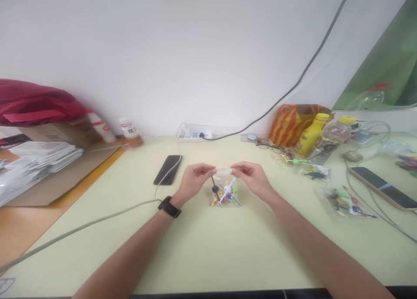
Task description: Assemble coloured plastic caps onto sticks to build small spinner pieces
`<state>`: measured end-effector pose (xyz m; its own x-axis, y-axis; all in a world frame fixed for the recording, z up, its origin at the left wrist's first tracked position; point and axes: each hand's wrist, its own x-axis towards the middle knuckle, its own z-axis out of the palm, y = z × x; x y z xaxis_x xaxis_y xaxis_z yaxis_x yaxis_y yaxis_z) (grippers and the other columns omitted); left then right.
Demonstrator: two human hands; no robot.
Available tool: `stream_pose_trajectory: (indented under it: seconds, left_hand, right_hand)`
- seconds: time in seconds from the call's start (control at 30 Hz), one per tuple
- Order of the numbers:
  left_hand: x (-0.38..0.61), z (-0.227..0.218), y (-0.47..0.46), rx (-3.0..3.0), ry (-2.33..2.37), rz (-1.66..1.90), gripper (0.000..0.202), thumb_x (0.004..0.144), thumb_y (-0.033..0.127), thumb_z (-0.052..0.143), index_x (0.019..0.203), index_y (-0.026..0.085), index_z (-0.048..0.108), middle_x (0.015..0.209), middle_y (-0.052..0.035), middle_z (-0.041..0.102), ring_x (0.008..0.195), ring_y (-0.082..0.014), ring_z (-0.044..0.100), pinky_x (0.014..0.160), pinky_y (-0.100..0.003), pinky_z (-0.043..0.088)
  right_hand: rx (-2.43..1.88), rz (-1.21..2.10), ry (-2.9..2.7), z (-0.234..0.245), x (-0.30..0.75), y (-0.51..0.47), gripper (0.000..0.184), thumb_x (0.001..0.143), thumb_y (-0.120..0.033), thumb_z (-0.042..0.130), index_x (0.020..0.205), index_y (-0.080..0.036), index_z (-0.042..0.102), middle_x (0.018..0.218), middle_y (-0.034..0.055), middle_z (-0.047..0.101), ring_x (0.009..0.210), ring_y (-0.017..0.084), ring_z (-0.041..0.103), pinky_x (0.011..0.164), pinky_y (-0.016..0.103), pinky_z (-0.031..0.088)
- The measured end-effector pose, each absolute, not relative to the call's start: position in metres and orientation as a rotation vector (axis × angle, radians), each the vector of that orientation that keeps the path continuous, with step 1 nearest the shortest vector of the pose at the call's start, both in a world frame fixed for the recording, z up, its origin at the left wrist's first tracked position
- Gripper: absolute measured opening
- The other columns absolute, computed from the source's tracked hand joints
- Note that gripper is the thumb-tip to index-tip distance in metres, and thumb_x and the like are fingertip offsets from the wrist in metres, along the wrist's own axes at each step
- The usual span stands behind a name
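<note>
A small clear plastic bag (pixel 226 190) of colourful little parts hangs just above the pale yellow table (pixel 208 247), in the middle. My left hand (pixel 193 180), with a black watch on its wrist, pinches the bag's top left corner. My right hand (pixel 252 177) pinches the top right corner. Both hands are closed on the bag's upper edge, fingers pressed together.
A black phone (pixel 168 169) with a white cable lies left of the hands. Similar filled bags (pixel 345 201) lie to the right, beside another phone (pixel 381 186). A power strip (pixel 194 134), bottles (pixel 129 131), a yellow bottle (pixel 310 134) and a striped bag (pixel 288 123) line the wall. Stacked white packets (pixel 35 158) sit far left.
</note>
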<state>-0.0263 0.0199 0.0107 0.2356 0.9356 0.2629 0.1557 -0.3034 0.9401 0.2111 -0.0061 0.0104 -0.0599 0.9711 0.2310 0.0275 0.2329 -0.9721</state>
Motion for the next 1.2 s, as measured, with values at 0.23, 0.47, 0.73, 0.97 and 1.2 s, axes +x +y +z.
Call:
stream_pose_trajectory:
  seconds: [0.23, 0.47, 0.73, 0.97, 1.2]
  left_hand:
    - [-0.0305, 0.0158, 0.021, 1.654, 0.948, 1.118, 0.027, 0.082, 0.039, 0.082, 0.097, 0.017, 0.08, 0.097, -0.0093, 0.079, 0.089, -0.0225, 0.072, 0.082, -0.032, 0.057]
    - [-0.0311, 0.0132, 0.0209, 1.53, 0.922, 1.126, 0.019, 0.085, 0.031, 0.077, 0.097, 0.019, 0.083, 0.097, -0.009, 0.08, 0.095, -0.0234, 0.071, 0.091, -0.034, 0.055]
    - [-0.0252, 0.01, 0.0182, 1.548, 0.909, 1.178, 0.034, 0.078, 0.036, 0.086, 0.106, 0.018, 0.079, 0.093, -0.0071, 0.077, 0.085, -0.0202, 0.07, 0.082, -0.032, 0.057]
    - [-0.0258, 0.0105, 0.0201, 1.848, 0.992, 1.1, 0.027, 0.089, 0.044, 0.073, 0.092, 0.018, 0.076, 0.09, -0.0068, 0.077, 0.083, -0.02, 0.07, 0.078, -0.031, 0.056]
    - [-0.0289, 0.0122, 0.0213, 1.685, 0.938, 1.076, 0.027, 0.085, 0.041, 0.078, 0.097, 0.017, 0.079, 0.098, -0.0093, 0.078, 0.091, -0.0228, 0.072, 0.085, -0.033, 0.057]
  right_hand:
    - [-1.008, 1.102, -1.303, 0.0123, 0.2133, -0.005, 0.024, 0.076, -0.039, 0.081, 0.092, -0.021, 0.082, 0.087, 0.0078, 0.08, 0.085, 0.024, 0.074, 0.081, 0.037, 0.056]
    - [-1.005, 1.123, -1.266, 0.0089, 0.216, -0.0023, 0.018, 0.075, -0.035, 0.079, 0.087, -0.023, 0.084, 0.09, 0.0082, 0.081, 0.088, 0.024, 0.073, 0.084, 0.038, 0.056]
    - [-1.014, 1.059, -1.348, 0.0106, 0.2124, -0.0063, 0.033, 0.074, -0.039, 0.084, 0.101, -0.02, 0.081, 0.089, 0.0062, 0.079, 0.084, 0.022, 0.072, 0.083, 0.037, 0.056]
    - [-1.119, 0.841, -1.584, 0.008, 0.2106, -0.0056, 0.021, 0.085, -0.041, 0.071, 0.087, -0.02, 0.076, 0.091, 0.0072, 0.077, 0.084, 0.023, 0.071, 0.079, 0.037, 0.056]
    - [-1.032, 0.968, -1.458, 0.0077, 0.2111, -0.0051, 0.02, 0.08, -0.04, 0.075, 0.086, -0.02, 0.075, 0.088, 0.0067, 0.077, 0.084, 0.023, 0.07, 0.079, 0.036, 0.055]
